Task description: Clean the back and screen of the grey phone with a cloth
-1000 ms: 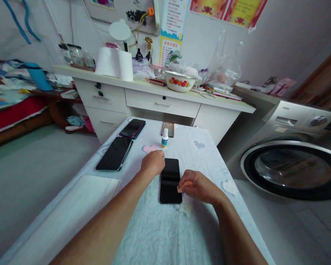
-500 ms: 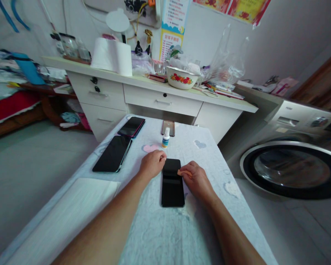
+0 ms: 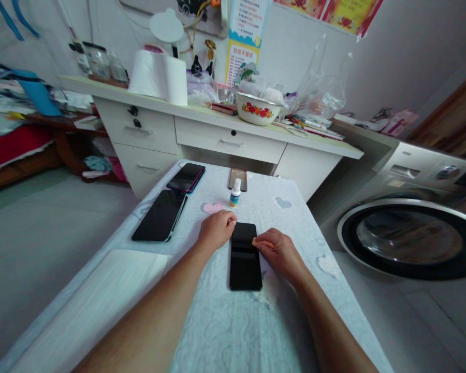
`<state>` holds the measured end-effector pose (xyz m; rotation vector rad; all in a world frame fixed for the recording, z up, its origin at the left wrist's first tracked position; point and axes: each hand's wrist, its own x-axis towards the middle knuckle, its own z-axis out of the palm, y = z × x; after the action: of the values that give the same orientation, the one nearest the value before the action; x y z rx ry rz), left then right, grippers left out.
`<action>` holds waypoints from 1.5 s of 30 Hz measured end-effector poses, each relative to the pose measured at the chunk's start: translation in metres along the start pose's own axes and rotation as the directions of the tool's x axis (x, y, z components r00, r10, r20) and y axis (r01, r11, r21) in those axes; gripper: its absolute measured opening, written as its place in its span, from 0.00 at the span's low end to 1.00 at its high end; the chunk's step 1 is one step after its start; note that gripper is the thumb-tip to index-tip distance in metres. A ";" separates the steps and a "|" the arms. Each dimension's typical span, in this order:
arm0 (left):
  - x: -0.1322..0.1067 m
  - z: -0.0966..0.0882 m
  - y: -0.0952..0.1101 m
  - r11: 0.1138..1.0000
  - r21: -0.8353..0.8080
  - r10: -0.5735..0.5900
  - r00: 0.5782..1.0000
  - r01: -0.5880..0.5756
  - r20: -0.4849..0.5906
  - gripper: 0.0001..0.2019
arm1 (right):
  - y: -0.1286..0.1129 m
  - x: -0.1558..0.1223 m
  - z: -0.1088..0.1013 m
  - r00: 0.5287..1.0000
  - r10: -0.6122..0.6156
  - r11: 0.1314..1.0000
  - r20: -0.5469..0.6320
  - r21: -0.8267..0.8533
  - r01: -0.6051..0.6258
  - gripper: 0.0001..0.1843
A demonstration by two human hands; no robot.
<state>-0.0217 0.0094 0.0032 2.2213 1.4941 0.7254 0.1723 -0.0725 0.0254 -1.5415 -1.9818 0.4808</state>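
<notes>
A black smartphone [image 3: 245, 264] lies screen up on the cloth-covered table, between my two hands. My left hand [image 3: 218, 229] is closed at the phone's upper left edge; whatever its curled fingers may hold is hidden. My right hand [image 3: 279, 249] pinches a small orange cloth [image 3: 263, 243], which touches the phone's right edge. Just beyond my left hand stands a small white spray bottle [image 3: 235, 194] with a blue and yellow label. Behind the bottle lies a brownish phone-shaped item [image 3: 238, 179].
Two more dark devices, a larger one [image 3: 160, 215] and a smaller one [image 3: 186, 177], lie at the table's left side. A folded white cloth or paper [image 3: 101, 300] is at the near left. Beyond stands a white desk [image 3: 229, 142]; a washing machine [image 3: 407, 207] is at right.
The whole view has shifted very slightly. Both hands keep nearly the same places at the phone, and the orange cloth stays in my right hand.
</notes>
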 end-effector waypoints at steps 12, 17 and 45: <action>0.001 0.000 0.000 1.000 0.002 -0.019 1.000 0.019 0.012 0.09 | -0.022 -0.010 -0.012 0.965 -0.117 0.991 0.235 0.096 0.097 0.13; 0.002 -0.001 0.002 0.999 -0.007 -0.039 0.999 0.039 0.025 0.09 | -0.019 -0.006 -0.006 0.985 -0.088 0.996 0.147 0.029 0.085 0.12; 0.003 0.005 -0.003 1.000 0.004 -0.016 1.000 0.017 -0.013 0.11 | -0.008 0.051 0.021 0.997 0.045 0.936 -0.056 -0.346 -0.062 0.08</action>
<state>-0.0194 0.0134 -0.0019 2.2085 1.5192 0.7334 0.1442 -0.0245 0.0252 -1.8036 -2.0731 0.1126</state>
